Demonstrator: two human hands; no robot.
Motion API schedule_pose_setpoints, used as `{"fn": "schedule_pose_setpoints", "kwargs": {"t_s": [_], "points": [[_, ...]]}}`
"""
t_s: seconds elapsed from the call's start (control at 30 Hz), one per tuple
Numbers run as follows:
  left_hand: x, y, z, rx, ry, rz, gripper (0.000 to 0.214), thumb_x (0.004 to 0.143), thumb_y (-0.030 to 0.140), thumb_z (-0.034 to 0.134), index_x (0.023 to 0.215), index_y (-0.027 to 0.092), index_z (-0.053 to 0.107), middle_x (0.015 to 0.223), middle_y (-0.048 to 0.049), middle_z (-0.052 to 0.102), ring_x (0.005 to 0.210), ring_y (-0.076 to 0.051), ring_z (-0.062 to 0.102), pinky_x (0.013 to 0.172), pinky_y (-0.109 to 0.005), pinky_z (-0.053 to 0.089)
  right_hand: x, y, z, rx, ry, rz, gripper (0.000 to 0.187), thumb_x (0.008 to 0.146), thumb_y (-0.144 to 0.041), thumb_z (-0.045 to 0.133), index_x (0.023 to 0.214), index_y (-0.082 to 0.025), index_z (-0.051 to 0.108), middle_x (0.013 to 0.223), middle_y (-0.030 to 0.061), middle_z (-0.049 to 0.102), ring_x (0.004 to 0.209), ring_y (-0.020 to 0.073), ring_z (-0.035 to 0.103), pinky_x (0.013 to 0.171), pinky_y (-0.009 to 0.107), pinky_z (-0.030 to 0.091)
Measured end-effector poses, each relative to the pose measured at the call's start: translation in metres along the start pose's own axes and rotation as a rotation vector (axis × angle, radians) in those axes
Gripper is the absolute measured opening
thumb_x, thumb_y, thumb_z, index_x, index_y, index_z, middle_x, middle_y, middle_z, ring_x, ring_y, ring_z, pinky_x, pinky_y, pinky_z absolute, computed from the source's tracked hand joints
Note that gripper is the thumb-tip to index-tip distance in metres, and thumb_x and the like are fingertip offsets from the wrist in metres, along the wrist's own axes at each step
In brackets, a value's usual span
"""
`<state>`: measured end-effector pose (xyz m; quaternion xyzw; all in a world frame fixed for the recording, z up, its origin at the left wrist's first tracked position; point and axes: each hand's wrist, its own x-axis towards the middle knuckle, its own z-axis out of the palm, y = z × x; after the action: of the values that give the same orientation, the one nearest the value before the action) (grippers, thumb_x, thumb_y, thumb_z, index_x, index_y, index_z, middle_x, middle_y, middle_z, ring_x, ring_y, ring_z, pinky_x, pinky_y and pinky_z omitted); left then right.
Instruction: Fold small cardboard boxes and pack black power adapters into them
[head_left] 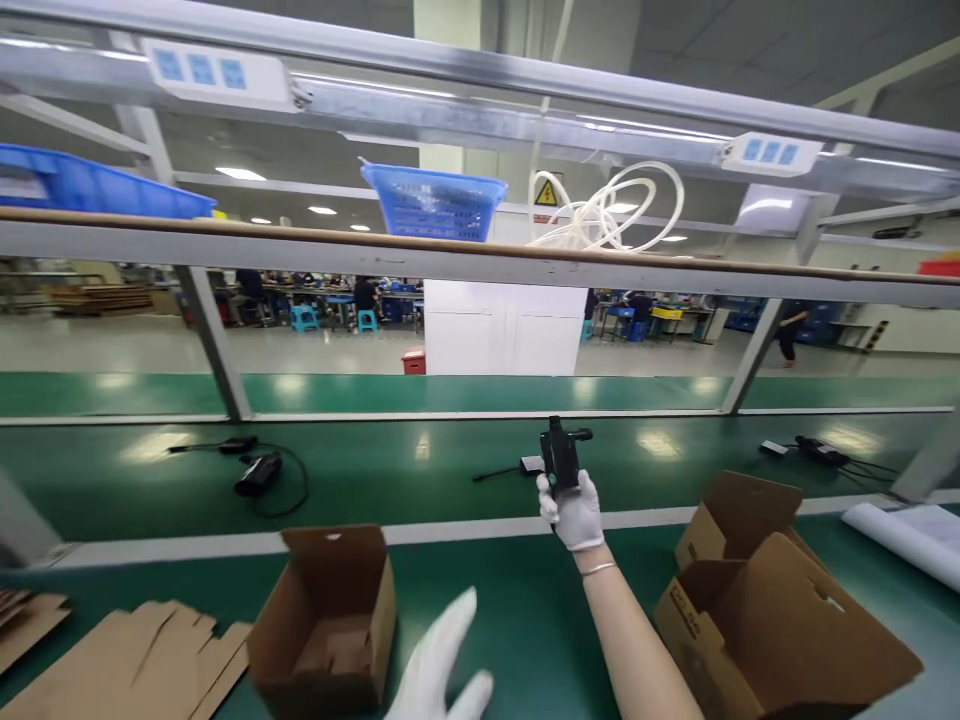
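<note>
My right hand (pixel 574 510), in a white glove, is stretched out over the green belt (pixel 420 470) and is closed round a small black device (pixel 559 452), held upright. Its cable and a small adapter (pixel 531 464) trail to the left on the belt. My left hand (pixel 442 665), also gloved, hangs low in front of me with fingers spread, holding nothing; it is slightly blurred. It is just right of an open brown cardboard box (pixel 330 625) standing on the near green table.
A second open cardboard box (pixel 757 600) sits at the right. Flat cardboard blanks (pixel 127 660) lie at the left. More black devices with cables lie on the belt at left (pixel 259 472) and far right (pixel 821 450). A blue basket (pixel 435 200) and white tubing (pixel 615 205) rest on the overhead shelf.
</note>
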<state>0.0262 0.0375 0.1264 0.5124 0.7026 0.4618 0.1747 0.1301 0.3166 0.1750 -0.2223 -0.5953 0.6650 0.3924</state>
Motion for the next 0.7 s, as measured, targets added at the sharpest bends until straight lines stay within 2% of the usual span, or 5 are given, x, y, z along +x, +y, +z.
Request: {"fn": "schedule_pose_setpoints", "kwargs": {"t_s": [0.1, 0.23, 0.37, 0.5, 0.7], "points": [[0.025, 0.046, -0.008, -0.528, 0.127, -0.034, 0.098, 0.07, 0.048, 0.077, 0.152, 0.023, 0.027, 0.154, -0.0145, 0.038, 0.142, -0.036, 0.033, 0.117, -0.055, 0.029, -0.061, -0.019, 0.053, 0.011, -0.382, -0.066, 0.073, 0.072, -0.082, 0.047, 0.107, -0.018, 0.057, 0.087, 0.0084, 0.065, 0.05, 0.0136, 0.05, 0.043, 0.026, 0.038], [0.029, 0.075, -0.029, -0.954, 0.238, 0.106, 0.066, 0.065, 0.042, 0.08, 0.122, 0.018, 0.055, 0.125, -0.0148, 0.062, 0.12, -0.034, 0.057, 0.108, -0.051, 0.042, -0.116, -0.044, 0.096, -0.533, -0.597, -0.183, 0.066, 0.07, -0.052, 0.075, 0.125, -0.022, 0.057, 0.109, 0.0074, 0.068, 0.085, 0.0231, 0.065, 0.072, 0.033, 0.052], [0.002, 0.059, -0.066, -0.767, 0.284, 0.222, 0.05, 0.055, 0.018, 0.079, 0.099, 0.022, 0.055, 0.097, -0.0044, 0.067, 0.095, -0.025, 0.065, 0.094, -0.044, 0.05, -0.114, -0.062, 0.08, -1.03, -0.655, -0.429, 0.02, 0.082, -0.038, 0.068, 0.093, -0.022, 0.073, 0.078, 0.0031, 0.071, 0.068, 0.0187, 0.065, 0.066, 0.03, 0.052], [-0.026, 0.045, -0.089, -0.608, 0.162, 0.118, 0.051, 0.051, 0.011, 0.075, 0.096, 0.02, 0.054, 0.093, -0.0044, 0.066, 0.087, -0.022, 0.063, 0.087, -0.041, 0.051, -0.104, -0.094, 0.066, -0.972, -0.614, -0.896, 0.017, 0.094, -0.033, 0.058, 0.091, -0.022, 0.071, 0.071, 0.0026, 0.068, 0.061, 0.0132, 0.062, 0.058, 0.024, 0.048], [-0.045, 0.048, -0.082, -0.81, -0.083, -0.115, 0.038, 0.049, 0.006, 0.076, 0.078, 0.017, 0.053, 0.074, 0.0022, 0.059, 0.071, -0.015, 0.057, 0.067, -0.029, 0.049, -0.128, -0.149, 0.116, -0.956, -0.801, -1.271, 0.012, 0.096, -0.024, 0.057, 0.091, -0.021, 0.067, 0.065, -0.0002, 0.062, 0.055, 0.0109, 0.053, 0.052, 0.024, 0.036]]}}
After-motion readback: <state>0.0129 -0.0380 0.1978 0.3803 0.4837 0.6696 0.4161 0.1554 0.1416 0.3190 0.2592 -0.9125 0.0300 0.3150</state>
